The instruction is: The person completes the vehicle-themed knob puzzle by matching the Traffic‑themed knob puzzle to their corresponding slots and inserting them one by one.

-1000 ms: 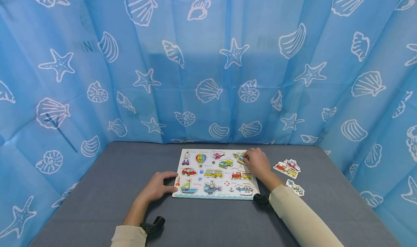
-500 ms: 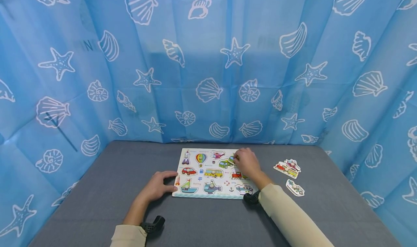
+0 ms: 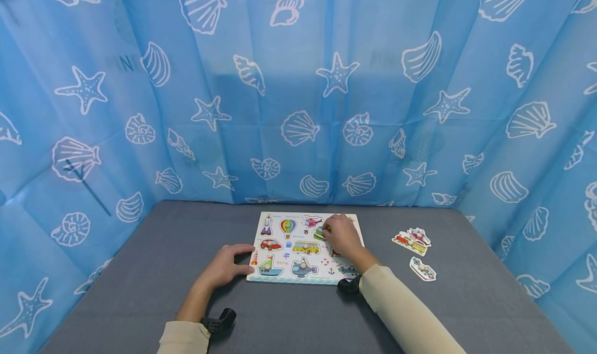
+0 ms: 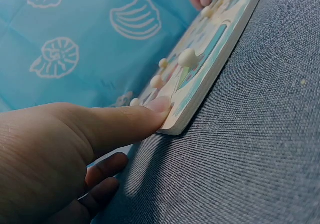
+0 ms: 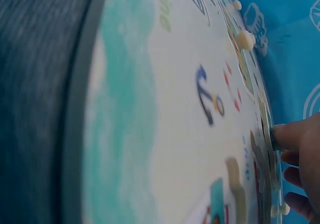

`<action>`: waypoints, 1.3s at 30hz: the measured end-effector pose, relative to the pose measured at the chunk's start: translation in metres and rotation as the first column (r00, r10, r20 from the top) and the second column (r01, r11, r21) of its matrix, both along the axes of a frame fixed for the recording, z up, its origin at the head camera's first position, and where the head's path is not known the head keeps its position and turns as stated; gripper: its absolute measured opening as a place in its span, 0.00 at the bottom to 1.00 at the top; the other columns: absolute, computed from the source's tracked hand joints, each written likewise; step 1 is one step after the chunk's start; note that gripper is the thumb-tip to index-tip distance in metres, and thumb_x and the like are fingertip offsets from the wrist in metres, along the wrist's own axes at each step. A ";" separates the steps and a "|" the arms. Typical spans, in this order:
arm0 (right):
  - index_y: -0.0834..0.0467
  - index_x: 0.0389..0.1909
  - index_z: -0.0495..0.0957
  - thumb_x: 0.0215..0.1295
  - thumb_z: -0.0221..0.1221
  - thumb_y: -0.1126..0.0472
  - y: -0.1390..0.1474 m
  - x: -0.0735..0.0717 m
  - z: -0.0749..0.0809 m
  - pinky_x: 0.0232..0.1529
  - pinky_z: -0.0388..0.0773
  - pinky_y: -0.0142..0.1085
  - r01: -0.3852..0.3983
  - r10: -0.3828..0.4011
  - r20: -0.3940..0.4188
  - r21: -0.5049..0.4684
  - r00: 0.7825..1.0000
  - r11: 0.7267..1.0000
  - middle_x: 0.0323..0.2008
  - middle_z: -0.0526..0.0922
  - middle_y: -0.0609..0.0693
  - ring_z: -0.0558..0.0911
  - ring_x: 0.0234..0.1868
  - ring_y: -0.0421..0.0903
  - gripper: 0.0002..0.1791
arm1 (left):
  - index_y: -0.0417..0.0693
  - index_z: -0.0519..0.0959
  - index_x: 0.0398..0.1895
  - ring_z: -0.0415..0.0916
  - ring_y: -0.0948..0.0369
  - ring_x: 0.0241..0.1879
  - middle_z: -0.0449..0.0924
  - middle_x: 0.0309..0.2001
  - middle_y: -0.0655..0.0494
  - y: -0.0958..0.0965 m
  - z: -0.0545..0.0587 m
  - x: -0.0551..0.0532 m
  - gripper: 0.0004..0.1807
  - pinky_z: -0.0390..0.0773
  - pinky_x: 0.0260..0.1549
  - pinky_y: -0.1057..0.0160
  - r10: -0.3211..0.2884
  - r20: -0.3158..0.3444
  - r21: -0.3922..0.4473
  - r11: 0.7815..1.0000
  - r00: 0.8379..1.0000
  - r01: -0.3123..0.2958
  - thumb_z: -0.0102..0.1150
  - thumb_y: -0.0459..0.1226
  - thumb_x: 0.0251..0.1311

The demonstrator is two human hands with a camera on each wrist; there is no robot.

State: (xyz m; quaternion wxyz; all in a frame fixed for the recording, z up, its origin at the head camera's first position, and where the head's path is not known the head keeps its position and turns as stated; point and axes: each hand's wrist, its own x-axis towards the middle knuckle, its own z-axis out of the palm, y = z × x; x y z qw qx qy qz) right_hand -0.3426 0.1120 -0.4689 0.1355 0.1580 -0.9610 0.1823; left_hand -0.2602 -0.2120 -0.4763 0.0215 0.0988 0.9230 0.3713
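A white wooden knob puzzle board (image 3: 291, 280) with printed vehicles lies flat on the grey table. My left hand (image 3: 223, 267) is at its left edge, thumb and index finger spread apart; in the left wrist view the thumb (image 4: 125, 121) presses on the board's corner. With its fingertips my right hand (image 3: 344, 237) pinches a green truck puzzle piece (image 3: 319, 234) over the board's upper right part. The right wrist view shows those fingers (image 5: 285, 136) low over the board, the piece mostly hidden. A yellow bus piece (image 3: 306, 248) and a sailboat piece (image 3: 269, 267) sit in the board.
Right of the board lie a red and yellow train piece (image 3: 408, 243), a pink helicopter piece (image 3: 419, 236) overlapping it, and a white-edged piece (image 3: 422, 269) nearer the front. A blue curtain (image 3: 298, 84) with shells hangs behind the table (image 3: 280, 317).
My right hand has moved left across the board with the green truck puzzle piece, from the upper right corner to over the truck picture. The left hand has stayed put.
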 end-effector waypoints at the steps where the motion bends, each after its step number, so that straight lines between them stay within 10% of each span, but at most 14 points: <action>1: 0.57 0.32 0.85 0.60 0.66 0.62 -0.001 0.000 0.000 0.48 0.73 0.46 -0.004 0.004 0.001 -0.008 1.000 1.000 0.36 0.83 0.49 0.77 0.42 0.50 0.02 | 0.50 0.81 0.56 0.66 0.47 0.63 0.77 0.58 0.51 0.000 0.000 0.000 0.27 0.61 0.60 0.42 0.002 0.002 -0.001 1.000 1.000 -0.002 0.74 0.38 0.49; 39: 0.56 0.34 0.85 0.61 0.65 0.61 0.001 0.023 0.007 0.50 0.73 0.47 -0.045 0.059 0.087 -0.154 0.994 0.987 0.34 0.81 0.47 0.79 0.43 0.49 0.03 | 0.50 0.81 0.55 0.67 0.48 0.62 0.77 0.58 0.51 0.002 0.001 0.000 0.26 0.62 0.60 0.42 0.011 0.007 -0.010 1.000 1.000 -0.011 0.74 0.38 0.49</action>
